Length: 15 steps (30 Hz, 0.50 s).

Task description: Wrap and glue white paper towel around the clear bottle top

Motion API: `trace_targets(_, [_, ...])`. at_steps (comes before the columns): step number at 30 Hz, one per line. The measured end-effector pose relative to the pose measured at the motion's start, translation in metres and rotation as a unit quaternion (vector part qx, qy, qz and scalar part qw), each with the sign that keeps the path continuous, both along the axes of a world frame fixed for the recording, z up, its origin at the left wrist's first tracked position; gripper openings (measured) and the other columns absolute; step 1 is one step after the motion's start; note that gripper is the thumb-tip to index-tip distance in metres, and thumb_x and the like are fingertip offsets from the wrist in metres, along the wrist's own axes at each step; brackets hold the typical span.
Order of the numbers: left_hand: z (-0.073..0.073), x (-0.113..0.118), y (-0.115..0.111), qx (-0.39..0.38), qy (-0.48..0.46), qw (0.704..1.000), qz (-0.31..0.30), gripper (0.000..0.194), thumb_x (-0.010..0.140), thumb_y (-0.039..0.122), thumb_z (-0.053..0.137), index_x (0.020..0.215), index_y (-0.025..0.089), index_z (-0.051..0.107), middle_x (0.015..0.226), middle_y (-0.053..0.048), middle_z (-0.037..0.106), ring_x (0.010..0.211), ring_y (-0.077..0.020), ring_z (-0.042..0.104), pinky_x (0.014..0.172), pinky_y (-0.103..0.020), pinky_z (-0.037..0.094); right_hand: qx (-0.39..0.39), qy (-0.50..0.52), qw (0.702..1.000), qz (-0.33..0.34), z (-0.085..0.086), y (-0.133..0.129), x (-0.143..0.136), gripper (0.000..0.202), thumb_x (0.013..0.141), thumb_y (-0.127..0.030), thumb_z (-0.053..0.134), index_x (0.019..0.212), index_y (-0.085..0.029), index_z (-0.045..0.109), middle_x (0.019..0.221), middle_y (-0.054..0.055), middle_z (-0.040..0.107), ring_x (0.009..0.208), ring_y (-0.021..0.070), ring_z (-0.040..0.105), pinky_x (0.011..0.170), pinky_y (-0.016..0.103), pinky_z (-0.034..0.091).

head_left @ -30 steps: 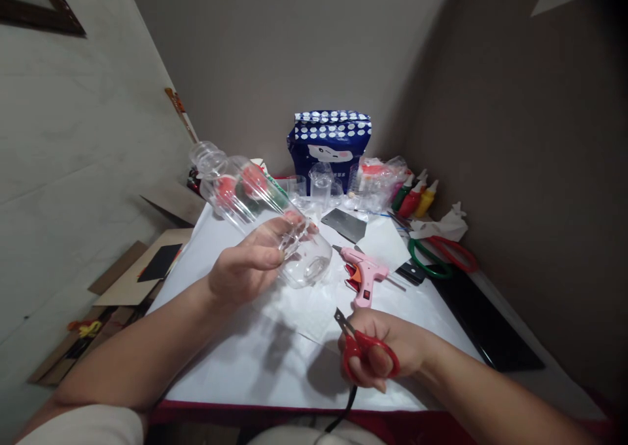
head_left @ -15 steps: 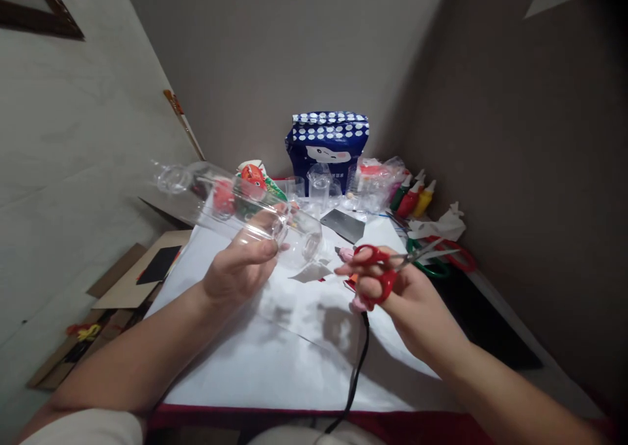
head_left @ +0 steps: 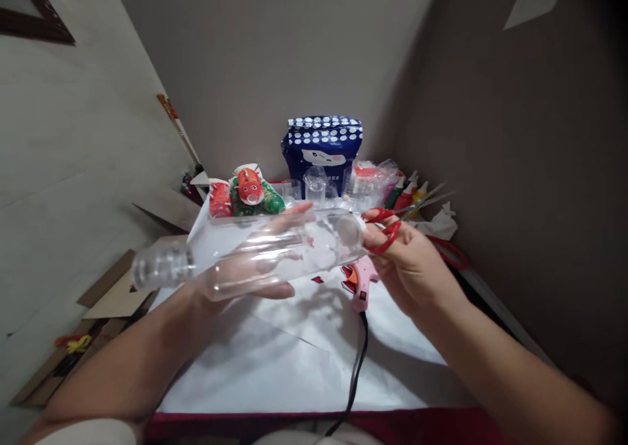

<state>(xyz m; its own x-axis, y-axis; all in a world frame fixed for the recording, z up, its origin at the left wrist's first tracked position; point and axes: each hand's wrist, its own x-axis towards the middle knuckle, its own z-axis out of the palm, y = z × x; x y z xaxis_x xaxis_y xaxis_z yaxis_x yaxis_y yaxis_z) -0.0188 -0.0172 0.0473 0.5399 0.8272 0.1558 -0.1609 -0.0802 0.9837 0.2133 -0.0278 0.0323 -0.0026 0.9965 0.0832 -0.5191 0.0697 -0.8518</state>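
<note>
A clear plastic bottle (head_left: 265, 252) lies sideways in the air above the white-covered table, its narrower ridged end to the left. Behind and under it is my left hand (head_left: 245, 268), palm up, with fingers stretched out and the bottle resting against it. My right hand (head_left: 392, 249) has its fingers through the red handles of the scissors (head_left: 387, 229), whose blades point up and right. The fingertips of that hand also touch the bottle's right end. Below them on the table is a pink glue gun (head_left: 363, 284) with a black cord.
At the back stand a blue bag (head_left: 324, 144), clear cups (head_left: 314, 186), red and green painted figures (head_left: 250, 186) and paint bottles (head_left: 405, 196). Cardboard (head_left: 115, 294) is at the left. A white crumpled item (head_left: 436, 222) lies at the right.
The bottle has turned to lie more level and nearer, and my left hand has opened beneath it. My right hand has moved up to the bottle's right end, carrying the scissors.
</note>
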Motion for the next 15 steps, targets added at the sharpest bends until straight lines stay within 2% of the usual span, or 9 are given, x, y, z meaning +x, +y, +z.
trace_targets(2, [0.0, -0.009, 0.013, -0.073, 0.049, 0.996, -0.021, 0.065, 0.062, 0.016, 0.077, 0.124, 0.025, 0.065, 0.14, -0.007, 0.058, 0.126, -0.0338, 0.054, 0.099, -0.039, 0.046, 0.041, -0.017, 0.999, -0.019, 0.008, 0.006, 0.013, 0.032, 0.064, -0.021, 0.083, 0.091, -0.019, 0.065, 0.079, -0.004, 0.061, 0.069, 0.0092, 0.056, 0.066, 0.023, 0.045])
trace_targets(3, [-0.001, -0.012, 0.019, -0.09, 0.062, 0.994, -0.028, 0.057, 0.061, 0.014, 0.076, 0.117, 0.02, 0.069, 0.132, -0.012, 0.063, 0.117, -0.0336, 0.061, 0.093, -0.038, 0.049, 0.053, -0.033, 0.998, -0.019, 0.012, 0.008, 0.019, 0.031, 0.064, -0.019, 0.083, 0.09, -0.019, 0.066, 0.078, -0.004, 0.061, 0.067, 0.0087, 0.055, 0.064, 0.022, 0.045])
trace_targets(4, [-0.003, -0.013, 0.025, -0.098, 0.047, 0.994, -0.022, 0.054, 0.059, 0.015, 0.075, 0.113, 0.019, 0.071, 0.127, -0.012, 0.066, 0.109, -0.0316, 0.065, 0.088, -0.035, 0.051, 0.059, -0.054, 0.997, -0.011, 0.014, 0.01, 0.023, 0.031, 0.064, -0.018, 0.083, 0.09, -0.018, 0.066, 0.075, -0.004, 0.06, 0.065, 0.0082, 0.054, 0.062, 0.022, 0.044])
trace_targets(5, [-0.005, -0.013, 0.029, -0.144, 0.024, 0.989, -0.02, 0.053, 0.058, 0.015, 0.072, 0.111, 0.018, 0.072, 0.126, -0.012, 0.067, 0.108, -0.0307, 0.065, 0.088, -0.034, 0.051, 0.06, -0.078, 0.995, 0.004, 0.016, 0.01, 0.026, 0.032, 0.063, -0.017, 0.084, 0.09, -0.018, 0.066, 0.072, -0.004, 0.06, 0.063, 0.0078, 0.053, 0.059, 0.021, 0.044])
trace_targets(7, [-0.011, -0.007, 0.032, -0.175, 0.025, 0.984, -0.032, 0.053, 0.063, 0.028, 0.068, 0.115, 0.016, 0.069, 0.121, -0.014, 0.069, 0.103, -0.0307, 0.067, 0.083, -0.035, 0.052, 0.046, -0.133, 0.989, 0.052, 0.016, 0.008, 0.025, 0.033, 0.063, -0.016, 0.083, 0.091, -0.017, 0.066, 0.067, -0.005, 0.059, 0.059, 0.0074, 0.053, 0.055, 0.02, 0.042])
trace_targets(9, [-0.017, 0.003, 0.028, -0.203, 0.044, 0.977, -0.055, 0.056, 0.07, 0.04, 0.065, 0.12, 0.014, 0.066, 0.117, -0.016, 0.07, 0.098, -0.0316, 0.069, 0.081, -0.038, 0.052, 0.033, -0.182, 0.977, 0.101, 0.012, 0.005, 0.018, 0.031, 0.066, -0.013, 0.079, 0.092, -0.018, 0.064, 0.068, -0.004, 0.061, 0.06, 0.0084, 0.055, 0.055, 0.02, 0.043])
trace_targets(11, [-0.021, 0.014, 0.018, -0.219, 0.064, 0.971, -0.071, 0.046, 0.079, 0.046, 0.063, 0.111, 0.014, 0.069, 0.109, -0.014, 0.072, 0.091, -0.0269, 0.069, 0.082, -0.037, 0.05, 0.026, -0.229, 0.963, 0.14, 0.007, 0.001, 0.007, 0.03, 0.07, -0.009, 0.073, 0.095, -0.02, 0.062, 0.071, -0.004, 0.062, 0.062, 0.0093, 0.057, 0.055, 0.021, 0.044])
trace_targets(13, [-0.021, 0.022, 0.007, -0.229, 0.082, 0.966, -0.091, 0.041, 0.081, 0.048, 0.064, 0.099, 0.012, 0.072, 0.1, -0.013, 0.073, 0.088, -0.0244, 0.068, 0.08, -0.035, 0.05, 0.024, -0.262, 0.95, 0.169, 0.004, -0.001, -0.005, 0.03, 0.071, -0.007, 0.069, 0.096, -0.021, 0.059, 0.074, -0.003, 0.063, 0.061, 0.0101, 0.057, 0.053, 0.021, 0.045])
trace_targets(15, [-0.019, 0.026, -0.001, -0.235, 0.107, 0.961, -0.101, 0.036, 0.08, 0.044, 0.069, 0.096, 0.011, 0.072, 0.097, -0.013, 0.073, 0.088, -0.0242, 0.067, 0.075, -0.032, 0.05, 0.025, -0.273, 0.943, 0.189, 0.003, -0.001, -0.013, 0.03, 0.071, -0.008, 0.07, 0.096, -0.021, 0.058, 0.075, -0.002, 0.063, 0.061, 0.0114, 0.058, 0.054, 0.023, 0.048])
